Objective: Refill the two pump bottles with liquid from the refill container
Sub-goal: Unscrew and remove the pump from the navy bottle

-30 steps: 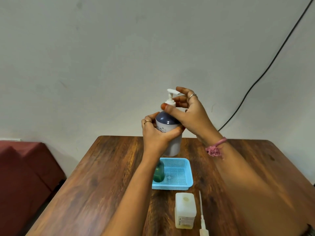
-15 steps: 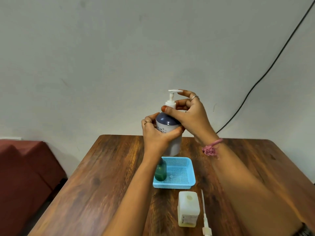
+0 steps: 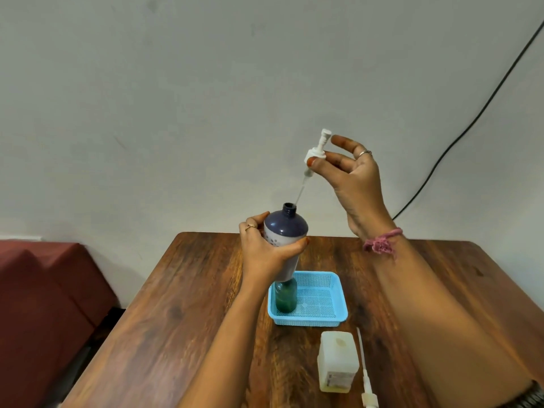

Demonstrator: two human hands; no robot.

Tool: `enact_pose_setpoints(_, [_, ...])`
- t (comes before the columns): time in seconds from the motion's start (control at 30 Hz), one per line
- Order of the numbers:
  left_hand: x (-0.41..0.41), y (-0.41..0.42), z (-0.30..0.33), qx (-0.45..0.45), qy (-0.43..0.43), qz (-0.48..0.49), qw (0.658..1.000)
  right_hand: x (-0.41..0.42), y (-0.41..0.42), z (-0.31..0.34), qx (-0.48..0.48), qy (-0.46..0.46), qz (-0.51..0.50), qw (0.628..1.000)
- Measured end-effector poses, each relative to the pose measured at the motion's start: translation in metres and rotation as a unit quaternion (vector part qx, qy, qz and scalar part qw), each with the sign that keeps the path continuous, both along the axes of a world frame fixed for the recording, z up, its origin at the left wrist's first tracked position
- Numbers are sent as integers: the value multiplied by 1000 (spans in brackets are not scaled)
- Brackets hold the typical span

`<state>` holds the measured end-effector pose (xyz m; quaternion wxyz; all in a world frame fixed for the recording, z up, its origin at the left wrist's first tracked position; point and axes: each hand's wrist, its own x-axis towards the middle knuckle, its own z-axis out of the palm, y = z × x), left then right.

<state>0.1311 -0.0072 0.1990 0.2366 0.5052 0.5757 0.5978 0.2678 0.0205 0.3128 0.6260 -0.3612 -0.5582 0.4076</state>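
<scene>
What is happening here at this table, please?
A person is opening a pump bottle for a refill. The left hand grips the purple-topped bottle above the wooden table. The right hand pinches the white pump head and holds it above the open neck, with the tip of its dip tube at the opening. A green bottle stands in the blue basket. The pale refill container stands nearer, with another pump lying beside it.

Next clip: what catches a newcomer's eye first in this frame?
The right hand holds a white pump head high, its tube tip just above the open neck of the purple-topped bottle, gripped by the left hand above the blue basket.
</scene>
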Motion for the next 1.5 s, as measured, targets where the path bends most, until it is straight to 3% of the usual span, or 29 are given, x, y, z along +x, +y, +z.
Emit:
enact_pose_setpoints(0.4, [-32,-8,-38,-56,0,1,998,-10,10,-7,-14,13,-9,1000])
enact_pose_setpoints(0.9, [-45,-5,-51,-63,-1,-23,998,-30,13,-30,-45,3,-4,999])
enact_pose_setpoints(1.23, [-67,-6,-67,-65,-11,-28,997,-35,2,-47,-56,66,-36,996])
enact_pose_setpoints(1.5, [-89,-8,-98,-94,-23,-32,995,-52,-37,-112,-80,153,-114,978])
